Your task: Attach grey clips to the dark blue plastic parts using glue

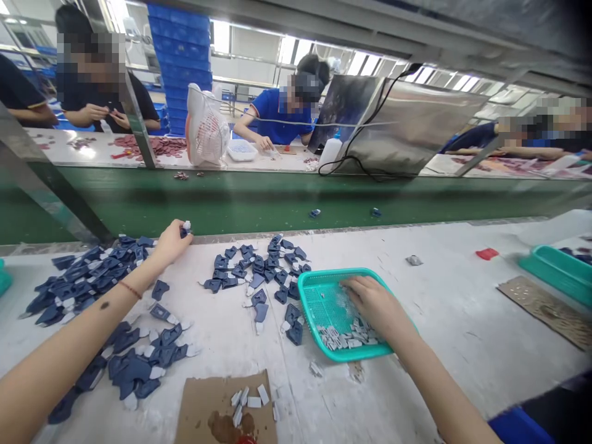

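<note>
As L hand (171, 242) pinches a navy pc (184, 233) w/ white tip (187, 224) at the table's far edge (250, 233), R hand (372, 303) sits in teal basket (309, 316), fingers bunched, grip can't tell; best take white pcs (345, 340) singly & clear the rim (340, 356); open tabletop (456, 302) R of basket, navy pile (83, 287) crowds L forearm (92, 336)

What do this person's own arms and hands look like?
The left hand and right hand are bare, without gloves; no sleeves show. A thin reddish cord circles the left forearm near the wrist, and a small dark spot sits further up. The right forearm shows no band.
</note>
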The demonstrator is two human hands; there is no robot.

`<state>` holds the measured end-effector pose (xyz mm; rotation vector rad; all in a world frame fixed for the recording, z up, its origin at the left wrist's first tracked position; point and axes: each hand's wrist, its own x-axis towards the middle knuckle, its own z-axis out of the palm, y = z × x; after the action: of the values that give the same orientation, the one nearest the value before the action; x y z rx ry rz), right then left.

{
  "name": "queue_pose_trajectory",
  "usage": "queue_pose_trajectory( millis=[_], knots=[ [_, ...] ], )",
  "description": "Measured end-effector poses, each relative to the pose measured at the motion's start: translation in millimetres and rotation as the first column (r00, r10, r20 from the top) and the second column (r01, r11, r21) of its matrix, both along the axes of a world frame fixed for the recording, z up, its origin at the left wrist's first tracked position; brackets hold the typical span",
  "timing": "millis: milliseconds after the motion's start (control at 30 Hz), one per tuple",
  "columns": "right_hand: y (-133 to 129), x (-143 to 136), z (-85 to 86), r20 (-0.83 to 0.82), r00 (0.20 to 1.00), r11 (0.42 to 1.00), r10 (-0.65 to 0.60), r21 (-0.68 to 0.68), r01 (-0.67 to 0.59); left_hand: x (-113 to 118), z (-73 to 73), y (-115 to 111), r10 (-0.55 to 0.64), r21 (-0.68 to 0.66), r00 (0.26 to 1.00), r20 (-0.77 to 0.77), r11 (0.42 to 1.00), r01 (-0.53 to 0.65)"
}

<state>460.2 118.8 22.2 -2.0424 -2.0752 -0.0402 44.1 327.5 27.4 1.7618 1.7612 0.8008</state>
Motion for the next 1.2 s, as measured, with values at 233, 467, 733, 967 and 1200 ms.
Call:
queue_pose_trajectory(
  millis=[233, 467, 733, 967, 1200],
  knots=[
    [7.3, 8.6, -0.6, 0.055, 0.994, 0.995, 0.094, -0.028, -0.093, 1.4, -7.8, 45.5, -0.125, 0.015, 0.895, -0.427, 0.989, 0.146],
    [-1.3, -3.1, 11.2, -0.091, 0.991, 0.990, 0.098, -0.096, -0.106, 33.5, 2.3, 46.7, -0.201, 0.115, 0.765, -0.612, 0.934, 0.338],
    [-13.0, -22.2, 16.6, -0.281, 0.959, 0.985, -0.028, -0.170, -0.021, 144.0, 7.5, 48.3, -0.422, 0.101, 0.695, -0.583, 0.811, 0.577],
    [-23.0, -19.8, 20.1, -0.369, 0.922, 0.981, -0.114, -0.186, 0.046, 225.5, 8.2, 45.1, -0.525, 0.106, 0.647, -0.553, 0.726, 0.680],
    [-24.9, -21.0, 17.2, -0.341, 0.928, 0.979, -0.149, -0.180, 0.091, 261.1, 2.5, 43.1, -0.539, 0.101, 0.625, -0.564, 0.707, 0.700]
  ],
)
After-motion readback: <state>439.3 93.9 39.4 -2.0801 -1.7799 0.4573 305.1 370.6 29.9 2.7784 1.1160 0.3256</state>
